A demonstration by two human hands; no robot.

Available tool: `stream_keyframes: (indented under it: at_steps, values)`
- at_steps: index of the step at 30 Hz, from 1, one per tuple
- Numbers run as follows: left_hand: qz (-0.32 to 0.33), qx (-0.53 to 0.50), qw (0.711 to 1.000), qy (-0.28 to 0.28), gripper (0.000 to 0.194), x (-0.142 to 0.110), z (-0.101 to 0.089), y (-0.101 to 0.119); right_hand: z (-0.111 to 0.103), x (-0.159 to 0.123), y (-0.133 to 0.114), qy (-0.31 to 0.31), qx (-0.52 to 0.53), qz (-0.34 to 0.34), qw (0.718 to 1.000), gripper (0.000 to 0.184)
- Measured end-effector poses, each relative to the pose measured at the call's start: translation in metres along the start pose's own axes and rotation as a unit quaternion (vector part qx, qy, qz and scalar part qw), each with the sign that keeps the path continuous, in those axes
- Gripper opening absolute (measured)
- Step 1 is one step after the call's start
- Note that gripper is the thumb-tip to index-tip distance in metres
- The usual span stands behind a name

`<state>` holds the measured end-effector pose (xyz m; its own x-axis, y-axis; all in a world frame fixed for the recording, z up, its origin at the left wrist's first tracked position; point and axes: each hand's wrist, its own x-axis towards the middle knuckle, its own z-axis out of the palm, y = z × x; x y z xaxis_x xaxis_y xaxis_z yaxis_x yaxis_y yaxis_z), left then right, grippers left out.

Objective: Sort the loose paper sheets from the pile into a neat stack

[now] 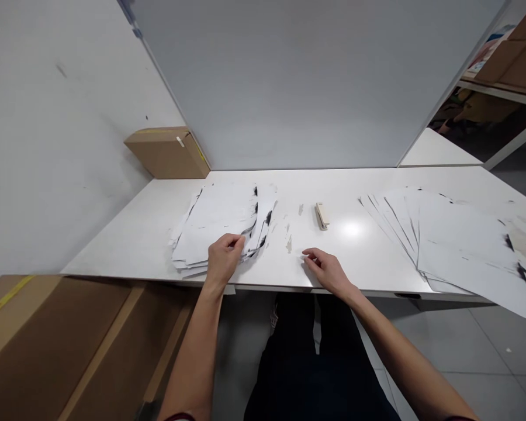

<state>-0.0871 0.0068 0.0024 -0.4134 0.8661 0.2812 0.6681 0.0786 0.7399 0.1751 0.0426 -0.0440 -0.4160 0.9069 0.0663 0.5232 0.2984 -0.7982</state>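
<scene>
1. White paper pile (pixel 214 216) on the left part of the white counter (pixel 127 234), with messy edges and black marks down the right side.
2. Left hand (pixel 222 260) at the near right part of the paper pile, with fingers pinched narrow on a curled paper edge. Looks like taking hold of thin paper by the side. Cannot tell how many sheets in the pinch.
3. Right hand (pixel 328 272) near the front edge of the counter, with fingers a little bent, a small gap by the thumb, and nothing in them. Hard to tell if touching the counter.
4. Seems to call for a soft, snug pinch and no fast tug. Could bend, slip or rip.
5. Cream stapler (pixel 321 216) on the counter, just past the right hand, with no fingers on it.
6. Fanned sheets (pixel 460 245) over on the right, with black marks too, and some poking past the front edge. Brown box (pixel 169 158) at the back left, by the wall.
</scene>
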Motion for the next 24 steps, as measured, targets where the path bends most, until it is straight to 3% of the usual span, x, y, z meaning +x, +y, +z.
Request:
stream_keyframes:
  at_steps: [6, 10, 17, 24]
  values:
    - [-0.097, -0.123, 0.987, -0.04, 0.019, 0.002, 0.008, 0.002, -0.005, 0.009, -0.01, -0.032, 0.095, 0.028, 0.995, 0.026]
    - [-0.127, -0.194, 0.968, -0.091, 0.02, 0.004, 0.01, -0.002, 0.006, 0.022, -0.025, -0.043, 0.14, 0.008, 0.989, 0.026]
    - [-0.151, -0.137, 0.97, -0.13, 0.019, 0.0, 0.013, -0.004, 0.046, 0.048, -0.062, -0.1, 0.133, -0.088, 0.982, 0.028]
    - [-0.175, -0.132, 0.966, -0.14, 0.023, -0.002, 0.012, -0.004, 0.061, 0.05, -0.056, -0.083, 0.171, -0.036, 0.981, 0.022]
